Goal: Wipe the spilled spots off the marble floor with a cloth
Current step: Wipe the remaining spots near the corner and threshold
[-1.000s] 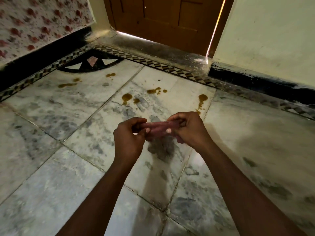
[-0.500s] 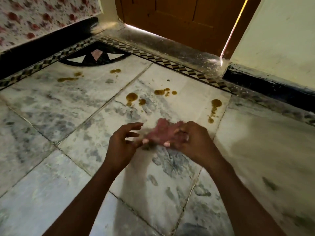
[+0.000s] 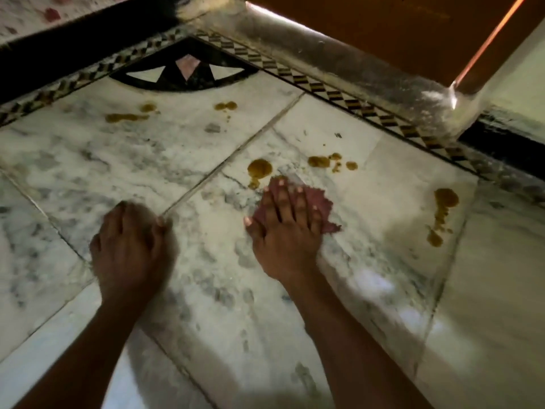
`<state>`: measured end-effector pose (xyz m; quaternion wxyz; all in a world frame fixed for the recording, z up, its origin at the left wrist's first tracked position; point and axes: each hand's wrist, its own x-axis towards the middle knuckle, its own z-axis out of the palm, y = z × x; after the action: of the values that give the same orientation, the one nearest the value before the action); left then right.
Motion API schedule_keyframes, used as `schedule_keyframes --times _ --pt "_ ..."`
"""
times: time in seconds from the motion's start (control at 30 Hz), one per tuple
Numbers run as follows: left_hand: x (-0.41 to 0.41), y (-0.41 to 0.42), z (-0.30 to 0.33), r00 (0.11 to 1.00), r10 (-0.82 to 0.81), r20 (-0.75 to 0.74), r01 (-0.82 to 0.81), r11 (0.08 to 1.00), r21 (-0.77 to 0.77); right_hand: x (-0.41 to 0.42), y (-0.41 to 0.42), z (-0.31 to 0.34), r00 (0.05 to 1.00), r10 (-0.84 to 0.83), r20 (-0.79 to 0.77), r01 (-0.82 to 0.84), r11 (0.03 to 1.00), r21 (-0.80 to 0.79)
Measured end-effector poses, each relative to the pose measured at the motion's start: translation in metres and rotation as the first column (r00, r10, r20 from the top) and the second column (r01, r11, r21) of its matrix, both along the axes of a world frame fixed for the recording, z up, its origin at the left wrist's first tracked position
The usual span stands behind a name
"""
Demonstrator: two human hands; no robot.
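Observation:
A dull pink cloth (image 3: 326,206) lies flat on the white marble floor (image 3: 88,178). My right hand (image 3: 290,228) presses it down with straight, spread fingers. Just beyond the fingertips sits a round brown spot (image 3: 259,168) with a small drip. More brown spots lie further right (image 3: 320,161), a trail of them near the right tile joint (image 3: 445,199), and others at the back left (image 3: 126,117) and back middle (image 3: 225,106). My left hand (image 3: 132,246), blurred, rests low over the floor to the left, holding nothing.
A dark patterned border strip (image 3: 348,98) runs along the floor's far edge, with a black inlay corner (image 3: 182,72). Behind it are a grey stone threshold (image 3: 339,54) and a brown wooden door (image 3: 383,22). A pale wall (image 3: 519,84) stands at right.
Both hands held the cloth in the air. The left hand let go and dropped to the floor. The right hand brought the cloth down flat beside the round spot.

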<state>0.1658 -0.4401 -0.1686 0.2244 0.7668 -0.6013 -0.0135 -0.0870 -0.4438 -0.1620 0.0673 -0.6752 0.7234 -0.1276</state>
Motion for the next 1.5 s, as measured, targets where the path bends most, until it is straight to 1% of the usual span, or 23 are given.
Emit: schedule_keyframes --times 0.07,0.13,0.2,0.3,0.37,0.4,0.47,0.53,0.6,0.63,0.7,0.77,0.83,0.9,1.0,1.1,1.17,1.23,1.3,1.33,1.4,1.47,1.5 --pt "0.001 -0.003 0.0 0.999 0.031 0.008 -0.031 1.0 -0.004 0.007 0.018 0.003 0.995 0.1 -0.007 -0.101 0.993 -0.066" --pt "0.002 -0.006 0.002 0.997 0.07 -0.013 -0.07 0.997 0.027 -0.005 0.043 0.002 0.986 0.159 -0.042 -0.161 0.987 -0.026" --pt "0.001 -0.006 0.003 0.996 0.085 -0.005 -0.085 0.995 0.052 -0.02 0.046 -0.002 0.996 0.052 -0.079 -0.052 0.999 0.001" --pt "-0.001 -0.007 0.005 0.996 0.092 -0.005 -0.092 0.994 0.065 -0.009 -0.01 -0.003 0.959 -0.278 -0.053 0.28 0.96 0.024" --pt "-0.001 -0.008 0.004 0.995 0.105 0.003 -0.105 0.992 0.067 0.019 -0.065 -0.001 0.95 -0.311 0.011 0.308 0.945 0.113" --pt "-0.001 -0.008 0.004 0.994 0.11 0.013 -0.11 0.992 0.069 0.035 -0.085 0.002 0.963 -0.27 0.026 0.264 0.955 0.138" --pt "-0.002 -0.009 0.005 0.992 0.118 0.033 -0.121 0.99 0.076 0.061 -0.096 0.004 0.994 -0.112 -0.004 0.112 0.991 0.072" --pt "-0.002 -0.01 0.009 0.991 0.129 0.032 -0.131 0.987 0.094 0.067 -0.07 0.005 0.992 0.101 -0.079 -0.099 0.994 0.036" --pt "-0.003 -0.01 0.011 0.991 0.13 0.027 -0.132 0.984 0.121 0.047 -0.029 0.007 0.976 0.2 -0.086 -0.197 0.98 0.042" --pt "-0.003 -0.01 0.012 0.991 0.133 0.022 -0.135 0.982 0.131 0.034 -0.016 0.01 0.982 0.175 -0.077 -0.17 0.984 0.059" --pt "-0.001 -0.01 0.014 0.991 0.129 0.021 -0.131 0.98 0.149 0.017 -0.014 0.005 0.996 0.01 -0.09 0.0 0.994 0.105" --pt "-0.003 -0.011 0.016 0.992 0.125 0.026 -0.128 0.978 0.167 0.02 -0.045 0.001 0.979 -0.187 -0.08 0.198 0.965 0.171" --pt "-0.004 -0.012 0.019 0.991 0.131 0.017 -0.132 0.973 0.188 0.039 -0.091 0.002 0.961 -0.275 -0.034 0.272 0.911 0.309" --pt "-0.002 -0.012 0.02 0.992 0.127 0.021 -0.128 0.968 0.216 0.06 -0.11 0.005 0.989 -0.143 -0.034 0.146 0.923 0.357" --pt "-0.001 -0.012 0.022 0.992 0.124 0.021 -0.125 0.967 0.223 0.068 -0.067 0.006 0.97 0.224 -0.098 -0.202 0.96 0.194" --pt "-0.004 -0.013 0.021 0.992 0.127 0.018 -0.128 0.963 0.236 0.045 -0.038 0.013 0.924 0.372 -0.087 -0.358 0.923 0.145" --pt "-0.003 -0.013 0.021 0.992 0.127 0.026 -0.13 0.964 0.232 0.045 -0.055 0.011 0.954 0.279 -0.112 -0.261 0.953 0.151" --pt "-0.002 -0.014 0.02 0.992 0.123 0.028 -0.126 0.967 0.22 0.067 -0.085 0.006 0.993 -0.004 -0.118 0.015 0.996 0.093" --pt "-0.004 -0.014 0.02 0.991 0.128 0.03 -0.131 0.965 0.227 0.094 -0.122 0.004 0.986 -0.16 -0.049 0.166 0.972 0.168" --pt "-0.004 -0.013 0.02 0.991 0.126 0.039 -0.132 0.964 0.232 0.105 -0.133 0.003 0.992 -0.124 -0.037 0.129 0.975 0.18" --pt "-0.004 -0.014 0.02 0.992 0.114 0.047 -0.122 0.966 0.23 0.109 -0.139 0.002 0.98 0.158 -0.124 -0.145 0.983 0.109" --pt "-0.004 -0.014 0.019 0.992 0.114 0.047 -0.121 0.965 0.231 0.092 -0.128 0.003 0.868 0.447 -0.214 -0.434 0.894 0.11" --pt "-0.004 -0.014 0.019 0.992 0.119 0.049 -0.127 0.965 0.228 0.078 -0.119 0.002 0.818 0.528 -0.228 -0.518 0.848 0.108"
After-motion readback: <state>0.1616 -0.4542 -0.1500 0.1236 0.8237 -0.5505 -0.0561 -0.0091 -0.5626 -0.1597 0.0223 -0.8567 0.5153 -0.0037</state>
